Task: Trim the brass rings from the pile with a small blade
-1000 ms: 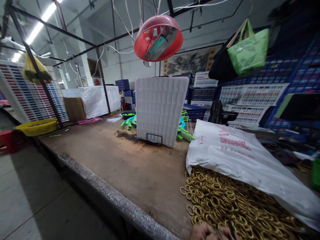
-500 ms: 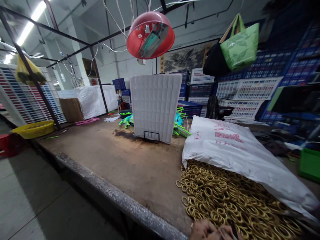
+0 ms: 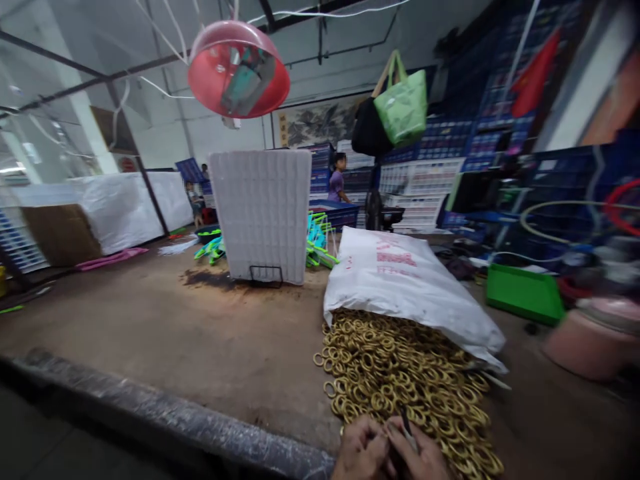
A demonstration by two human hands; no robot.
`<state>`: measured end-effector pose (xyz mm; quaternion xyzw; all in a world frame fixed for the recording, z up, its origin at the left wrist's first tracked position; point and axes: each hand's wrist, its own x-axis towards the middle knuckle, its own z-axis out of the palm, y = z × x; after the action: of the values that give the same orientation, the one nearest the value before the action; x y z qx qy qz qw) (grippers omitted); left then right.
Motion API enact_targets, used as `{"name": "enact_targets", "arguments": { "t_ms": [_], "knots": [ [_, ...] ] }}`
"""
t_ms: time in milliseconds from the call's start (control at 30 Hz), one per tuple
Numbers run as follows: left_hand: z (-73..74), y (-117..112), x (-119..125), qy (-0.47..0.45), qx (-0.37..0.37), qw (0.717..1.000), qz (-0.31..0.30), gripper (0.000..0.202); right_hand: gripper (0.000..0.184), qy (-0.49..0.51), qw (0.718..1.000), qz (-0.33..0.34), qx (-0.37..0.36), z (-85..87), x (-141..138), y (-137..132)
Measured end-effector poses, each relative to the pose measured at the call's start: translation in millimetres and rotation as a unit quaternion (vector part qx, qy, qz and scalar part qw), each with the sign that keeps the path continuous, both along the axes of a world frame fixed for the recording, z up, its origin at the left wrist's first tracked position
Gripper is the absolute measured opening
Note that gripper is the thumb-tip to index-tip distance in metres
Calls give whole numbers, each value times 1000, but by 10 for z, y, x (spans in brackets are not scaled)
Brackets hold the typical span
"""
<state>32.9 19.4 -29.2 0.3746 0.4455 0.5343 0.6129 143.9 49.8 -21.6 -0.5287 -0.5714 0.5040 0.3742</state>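
Observation:
At the bottom edge, my left hand (image 3: 361, 448) is closed in a pinch, with its fingertips close to those of the other hand. Whatever it pinches is too small or hidden to make out. My right hand (image 3: 419, 452) is closed around a slim tool (image 3: 406, 424) with a dark upright end, perhaps a small blade. Both hands are over the near edge of a heap of brass-coloured rings (image 3: 395, 373). The rings spill from the mouth of a white woven sack (image 3: 395, 280) with red print, lying on the table behind them.
A white ribbed tray (image 3: 263, 213) stands upright in a black wire stand (image 3: 267, 273) on the brown table (image 3: 175, 353). Right of the sack are a green tray (image 3: 524, 293) and a pink pot (image 3: 595, 340). A red lamp (image 3: 240, 67) hangs above. A person in purple (image 3: 338, 183) is behind.
My view has turned right, so the scene has shifted left. Both hands show more fully, still close together at the rings. The pink pot and the person in purple have come into view.

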Motion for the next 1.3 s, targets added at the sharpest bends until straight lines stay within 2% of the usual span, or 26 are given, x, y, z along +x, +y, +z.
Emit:
{"name": "enact_targets", "arguments": {
  "t_ms": [100, 200, 333, 533, 800, 900, 1000, 1200, 1300],
  "knots": [
    [69, -16, -5, 40, 11, 999, -19, 49, 42, 7, 1000, 23, 0, 23, 17, 10],
    [105, -17, -14, 38, -5, 998, -41, 47, 41, 18, 1000, 23, 4, 35, 29, 12],
    [66, 5, -14, 40, -13, 999, -29, 49, 38, 24, 999, 22, 14, -10, 16, 11],
    [42, -5, -48, 52, -39, 996, -61, 51, 35, 23, 1000, 8, 17, -118, -15, -1],
    [37, -41, -49, 87, -32, 996, -15, 50, 26, -19, 999, 7, 43, 60, -30, -73],
    [28, -41, -56, 93, -6, 995, -31, 48, 24, -21, 999, 5, 48, 94, -21, -80],
    [114, -57, -68, 89, -6, 995, -47, 44, 24, -18, 999, 4, 47, 129, -15, -96],
    [435, -152, -51, 69, -15, 996, -55, 40, 23, 8, 998, 10, 55, 267, 10, -143],
    [494, -184, -43, 57, -34, 997, -45, 40, 26, 0, 998, 14, 63, 305, 32, -142]
  ]
}}
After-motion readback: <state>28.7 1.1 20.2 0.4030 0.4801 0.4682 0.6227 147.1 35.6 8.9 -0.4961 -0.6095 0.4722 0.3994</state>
